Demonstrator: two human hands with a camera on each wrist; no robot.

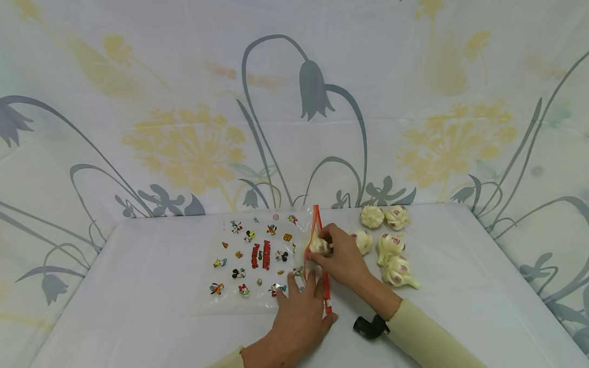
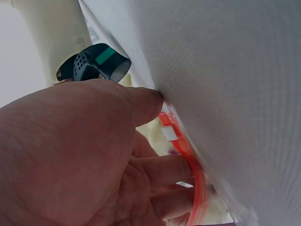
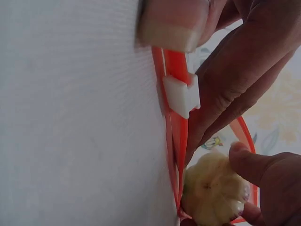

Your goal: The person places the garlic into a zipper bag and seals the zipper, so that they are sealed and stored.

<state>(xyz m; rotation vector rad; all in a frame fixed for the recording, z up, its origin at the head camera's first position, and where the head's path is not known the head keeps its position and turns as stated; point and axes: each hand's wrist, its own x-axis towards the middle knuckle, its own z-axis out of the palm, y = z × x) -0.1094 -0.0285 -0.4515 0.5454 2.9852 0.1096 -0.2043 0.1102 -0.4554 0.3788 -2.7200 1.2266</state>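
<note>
In the head view, I see the person's right grip (image 1: 343,261) pinching 1 garlic bulb (image 1: 318,246) between thumb and fingers. This bulb is at the mouth of the clear printed bag (image 1: 250,261), which lies flat on the worktop (image 1: 147,286). The left grip (image 1: 299,314) has its fingers spread over the bag near the red zip strip (image 1: 326,294), with the thumb on the outer side. On the right, 5 other bulbs (image 1: 390,248) lie on the worktop, near the mouth but outside. I can make out no bulb deeper in the bag, so I judge that the work is at its beginning: 1 bulb is on its way in, and 5 are left.

In the left wrist view, I see the left grip close up, its fingers extended and reaching to the strip, not curled around any bulb. The white slider (image 2: 169,133) sits on the strip near the thumb. The bulb itself I cannot judge well from here.

In the right wrist view, the strip stands apart in a loop, so the mouth is open. The pinched bulb is between its 2 sides; how much of it is already inside, I cannot tell. Closing the zip seems to me also not yet done.
</note>
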